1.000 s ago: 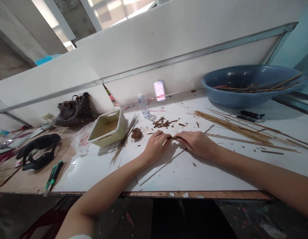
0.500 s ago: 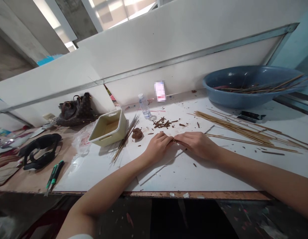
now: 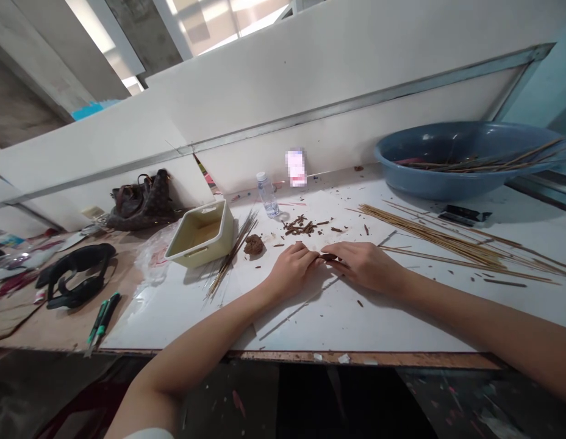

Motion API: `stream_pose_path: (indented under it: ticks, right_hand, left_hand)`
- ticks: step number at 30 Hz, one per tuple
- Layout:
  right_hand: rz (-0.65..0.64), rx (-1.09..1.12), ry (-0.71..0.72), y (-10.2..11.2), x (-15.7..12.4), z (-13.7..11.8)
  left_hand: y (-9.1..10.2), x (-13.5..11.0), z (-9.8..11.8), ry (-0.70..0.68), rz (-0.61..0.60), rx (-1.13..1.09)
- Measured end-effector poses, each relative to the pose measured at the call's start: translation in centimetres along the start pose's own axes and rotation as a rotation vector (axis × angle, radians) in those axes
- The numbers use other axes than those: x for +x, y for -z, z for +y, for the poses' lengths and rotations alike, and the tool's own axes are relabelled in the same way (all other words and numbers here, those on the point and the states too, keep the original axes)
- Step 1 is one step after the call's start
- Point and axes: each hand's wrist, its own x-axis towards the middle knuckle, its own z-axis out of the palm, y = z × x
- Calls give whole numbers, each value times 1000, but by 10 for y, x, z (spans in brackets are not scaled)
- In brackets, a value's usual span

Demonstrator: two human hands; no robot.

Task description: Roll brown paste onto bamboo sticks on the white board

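Note:
My left hand (image 3: 293, 268) and my right hand (image 3: 368, 263) meet over the white table surface (image 3: 283, 311), fingertips almost touching. Between them is a small dark brown piece (image 3: 329, 257), like a bit of dough, pinched by the fingers of both hands. The fingers partly cover it. A thin grey stick (image 3: 294, 313) lies slanting on the table below the hands. Just beyond them are brown broken bits (image 3: 301, 227) in a loose heap. A rough brown lump (image 3: 253, 246) sits left of my left hand, beside a bunch of thin sticks (image 3: 230, 259).
A yellow-green tub (image 3: 196, 259) stands at left, near a brown handbag (image 3: 143, 204), a black headset-like strap (image 3: 82, 277) and green-black cutters (image 3: 102, 320). Behind are a clear bottle (image 3: 268, 198) and a blurred phone-like object (image 3: 296, 167). Right: tan sticks (image 3: 433, 238) and a blue basin (image 3: 447, 183).
My fingertips have parted slightly, so more of the brown piece shows between them. A person's hand at the far left has gone out of view. The view has shifted a little.

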Motion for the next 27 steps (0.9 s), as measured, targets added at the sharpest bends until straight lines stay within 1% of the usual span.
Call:
stream_pose_path:
  ticks: [5,9,12,14,17,20,23,27]
  right_hand:
    - [19,30,25,5,3,-6]
    - [2,44,60,4,1,-4]
    - [24,49,35,2,-1,-1]
    - [33,39,20,0,-1,0]
    - [11,18,16,-1,0,0]
    - [-11,6,1,2,2,-2]
    - [-13,1,1,5,4,-4]
    - [-8,20,17,7,3,-5]
  left_hand:
    - [-1,0,-1,-7,2,-2]
    - [0,0,-1,-22,-2,-16]
    - [-1,-1,-3,-36,3,-34]
    - [-2,-3,-4,-28,27,-33]
    - [-5,-4,-5,10,105,-31]
    - [-5,-4,-5,-13,163,-29]
    - [-4,-3,-4,-42,162,-19]
    - [-3,-3,-3,-33,155,-35]
